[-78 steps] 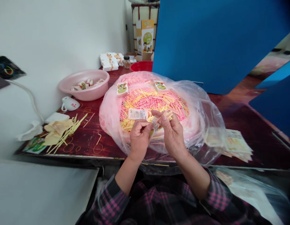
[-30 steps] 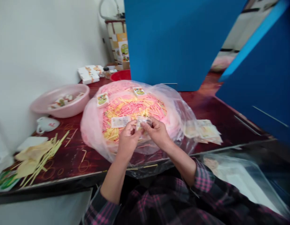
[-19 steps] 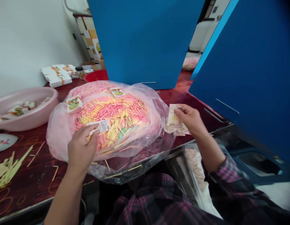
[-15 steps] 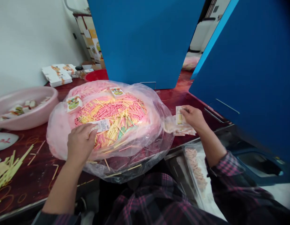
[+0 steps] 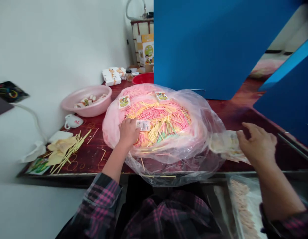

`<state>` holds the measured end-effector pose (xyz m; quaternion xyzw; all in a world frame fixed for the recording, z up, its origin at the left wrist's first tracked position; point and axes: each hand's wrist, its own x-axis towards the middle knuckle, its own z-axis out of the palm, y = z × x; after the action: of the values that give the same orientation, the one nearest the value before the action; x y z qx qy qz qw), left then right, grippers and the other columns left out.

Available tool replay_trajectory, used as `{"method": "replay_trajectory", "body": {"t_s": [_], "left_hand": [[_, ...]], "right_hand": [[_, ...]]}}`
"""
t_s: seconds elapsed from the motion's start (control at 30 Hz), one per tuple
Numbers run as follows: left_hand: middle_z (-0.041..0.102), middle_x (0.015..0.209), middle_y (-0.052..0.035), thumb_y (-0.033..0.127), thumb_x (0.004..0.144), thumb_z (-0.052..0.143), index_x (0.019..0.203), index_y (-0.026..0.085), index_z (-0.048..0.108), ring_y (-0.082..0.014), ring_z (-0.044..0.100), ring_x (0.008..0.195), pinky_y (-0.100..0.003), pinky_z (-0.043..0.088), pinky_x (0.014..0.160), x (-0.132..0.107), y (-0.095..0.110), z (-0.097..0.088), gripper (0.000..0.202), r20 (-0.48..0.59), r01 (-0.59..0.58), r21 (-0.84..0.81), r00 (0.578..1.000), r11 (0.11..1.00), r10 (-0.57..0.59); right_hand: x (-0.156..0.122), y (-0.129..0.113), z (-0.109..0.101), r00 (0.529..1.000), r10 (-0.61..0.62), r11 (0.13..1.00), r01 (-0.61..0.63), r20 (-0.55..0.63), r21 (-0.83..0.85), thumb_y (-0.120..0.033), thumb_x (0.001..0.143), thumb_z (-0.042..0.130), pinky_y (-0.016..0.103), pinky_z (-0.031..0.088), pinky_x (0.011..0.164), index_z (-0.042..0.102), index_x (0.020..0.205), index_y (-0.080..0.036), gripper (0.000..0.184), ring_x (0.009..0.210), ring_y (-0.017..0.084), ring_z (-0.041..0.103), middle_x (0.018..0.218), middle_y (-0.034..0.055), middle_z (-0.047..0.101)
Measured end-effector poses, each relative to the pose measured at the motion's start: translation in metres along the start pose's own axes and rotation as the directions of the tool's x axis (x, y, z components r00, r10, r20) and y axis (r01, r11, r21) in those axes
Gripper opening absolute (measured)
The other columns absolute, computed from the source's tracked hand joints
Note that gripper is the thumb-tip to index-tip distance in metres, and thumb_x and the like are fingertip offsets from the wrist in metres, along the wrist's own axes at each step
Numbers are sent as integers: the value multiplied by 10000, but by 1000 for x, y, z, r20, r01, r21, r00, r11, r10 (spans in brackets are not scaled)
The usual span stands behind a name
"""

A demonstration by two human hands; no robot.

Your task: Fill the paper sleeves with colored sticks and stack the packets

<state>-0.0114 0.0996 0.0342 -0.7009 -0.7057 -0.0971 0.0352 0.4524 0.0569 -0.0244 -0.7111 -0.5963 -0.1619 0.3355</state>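
The view has swung back left since the moment before, bringing more of the dark red table (image 5: 243, 113) into sight. The left hand (image 5: 128, 132) now rests on a heap of thin pink, yellow and green sticks (image 5: 163, 124), its fingers (image 5: 132, 124) loosely bent, tips touching a small printed slip (image 5: 143, 125) without pinching it. The heap fills a crinkly clear plastic bag (image 5: 208, 132) near the table's middle, with two cartoon-printed cards (image 5: 124, 102) lying at its far side. The right hand (image 5: 258, 146) has moved off to the right and no longer grips a paper. Its fingers (image 5: 251, 127) are spread wide, just beside a loose stack of printed slips (image 5: 227, 142) near the table's front edge. At the far left, a pink plastic basin (image 5: 104, 96) holds small white packets, and a bundle of yellow sticks (image 5: 69, 146) lies near the table's left corner
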Motion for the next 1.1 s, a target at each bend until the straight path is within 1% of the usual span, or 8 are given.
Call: {"method": "replay_trajectory", "body": {"t_s": [0.17,0.27,0.4,0.53,0.67,0.8,0.93,1.1], "left_hand": [[709,1096,-118,243,931,491,954,210,759,-338,614,1124,-492,467,953,3,-2,1,270,1,4,-35,1000,999,-4],[680,1208,-140,254,918,525,1138,190,720,-342,604,1154,-487,468,964,2,-1,3,301,-44,19,-35,999,999,-20],[617,1367,-169,215,876,572,1438,174,526,-353,572,1220,-484,465,996,5,2,2,565,-51,-11,-33,999,999,9],[663,1247,-176,124,891,496,1361,170,593,-346,588,1182,-472,478,948,9,2,0,482,-38,-38,-50,999,998,36],[650,1259,-179,146,922,485,1256,180,666,-351,563,1196,-480,460,954,9,3,0,381,-47,-48,-67,998,997,45],[610,1402,-131,136,949,442,1330,226,630,-341,534,1205,-509,400,1003,8,8,-1,434,-59,-174,-81,984,981,170],[717,1099,-131,113,924,467,1106,201,731,-328,557,1118,-513,371,1004,13,9,-2,333,-37,-240,-81,971,967,238],[711,1078,-148,169,937,484,906,169,747,-334,577,1114,-483,407,953,18,2,-3,264,-78,-186,-104,981,977,179]], "right_hand": [[2,-49,-7,975,-149,963,182,-167,201,-407,923,541,582,487,984,736,1062,-246,289,1064,352,716,1156,152,764],[-3,-97,-7,956,-247,876,290,-158,385,-404,943,564,534,522,973,743,1021,-219,269,1033,304,736,1113,129,781],[-16,-160,-5,927,-370,758,341,-63,556,-349,973,549,536,447,1087,738,1073,-250,236,1113,266,718,1185,110,764],[-24,-198,1,902,-431,682,340,-21,648,-295,984,542,544,406,1117,735,1069,-274,212,1148,263,704,1209,102,755],[-16,-221,21,879,-478,612,335,-3,716,-284,974,549,513,470,1049,743,1054,-255,212,1095,267,723,1144,101,777],[1,-250,45,814,-564,663,344,142,664,-221,953,524,444,531,939,744,1082,-183,258,1030,275,737,1100,136,785],[12,-283,56,749,-561,800,382,353,462,-219,971,515,492,451,1047,710,1177,-139,295,1113,306,706,1188,184,752],[19,-303,64,763,-521,827,339,383,448,-296,964,560,534,403,1082,581,1375,-79,465,1138,329,679,1185,221,737]]}}
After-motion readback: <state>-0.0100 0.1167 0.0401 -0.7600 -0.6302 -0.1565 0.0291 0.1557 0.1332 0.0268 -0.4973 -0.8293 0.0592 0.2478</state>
